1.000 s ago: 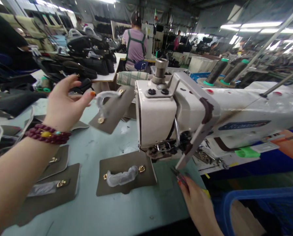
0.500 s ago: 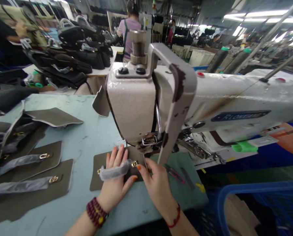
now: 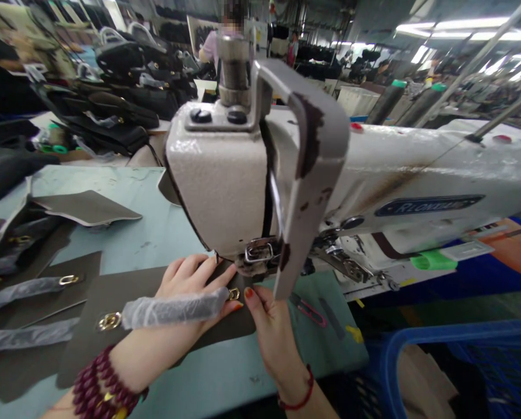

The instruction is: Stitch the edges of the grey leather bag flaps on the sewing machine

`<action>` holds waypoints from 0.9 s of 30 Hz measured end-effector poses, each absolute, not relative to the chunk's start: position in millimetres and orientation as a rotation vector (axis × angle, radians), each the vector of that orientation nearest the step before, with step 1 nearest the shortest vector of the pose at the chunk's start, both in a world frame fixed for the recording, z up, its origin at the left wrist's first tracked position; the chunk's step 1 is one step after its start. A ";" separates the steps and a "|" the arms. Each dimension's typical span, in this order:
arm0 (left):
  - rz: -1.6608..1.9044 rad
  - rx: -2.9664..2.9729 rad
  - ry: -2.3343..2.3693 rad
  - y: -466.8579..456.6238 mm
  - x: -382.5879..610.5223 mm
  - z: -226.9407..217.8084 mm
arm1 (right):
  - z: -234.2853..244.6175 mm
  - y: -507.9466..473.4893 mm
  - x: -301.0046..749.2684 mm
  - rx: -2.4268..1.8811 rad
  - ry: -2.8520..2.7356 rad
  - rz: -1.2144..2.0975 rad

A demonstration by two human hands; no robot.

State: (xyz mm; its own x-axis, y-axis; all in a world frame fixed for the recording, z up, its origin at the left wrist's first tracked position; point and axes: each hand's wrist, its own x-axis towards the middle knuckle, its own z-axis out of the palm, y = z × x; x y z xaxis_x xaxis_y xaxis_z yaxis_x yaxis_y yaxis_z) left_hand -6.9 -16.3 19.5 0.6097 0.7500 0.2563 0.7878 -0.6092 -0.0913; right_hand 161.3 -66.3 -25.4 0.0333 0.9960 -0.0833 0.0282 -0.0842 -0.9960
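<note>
A dark grey bag panel (image 3: 107, 294) with a plastic-wrapped handle (image 3: 173, 308) and gold rings lies on the pale blue table (image 3: 142, 238) under the head of the white sewing machine (image 3: 243, 180). My left hand (image 3: 190, 279) passes under the handle and lies flat on the panel, fingers spread toward the presser foot (image 3: 258, 253). My right hand (image 3: 271, 326) grips the panel's right edge just below the foot, thumb on top.
More grey panels with wrapped handles (image 3: 37, 291) lie at the left. Black finished bags (image 3: 124, 87) are stacked behind. A pink-handled snipper (image 3: 308, 311) rests on the green mat. A blue crate (image 3: 452, 372) stands at lower right. A person in an apron (image 3: 219, 46) works far back.
My left hand came down from the air onto the panel and slid through its handle. My right hand moved to the panel's edge. The panel shifted under the presser foot; the view moved closer.
</note>
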 end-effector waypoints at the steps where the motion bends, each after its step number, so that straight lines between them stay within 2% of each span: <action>1: -0.283 -2.637 -1.281 -15.2 -7.4 17.2 | -25.4 -65.4 161.2 -1.318 -1.168 1.219; 14: -0.387 -2.796 -1.318 -1.8 -20.9 10.2 | -19.3 -56.1 166.5 -1.445 -1.273 1.092; 21: -0.488 -2.883 -1.408 3.2 -30.4 4.5 | -26.0 -68.9 188.3 -1.161 -1.034 1.562; 27: -0.584 -2.858 -1.463 4.0 -31.1 6.9 | -21.3 -71.2 188.6 -1.068 -1.018 1.599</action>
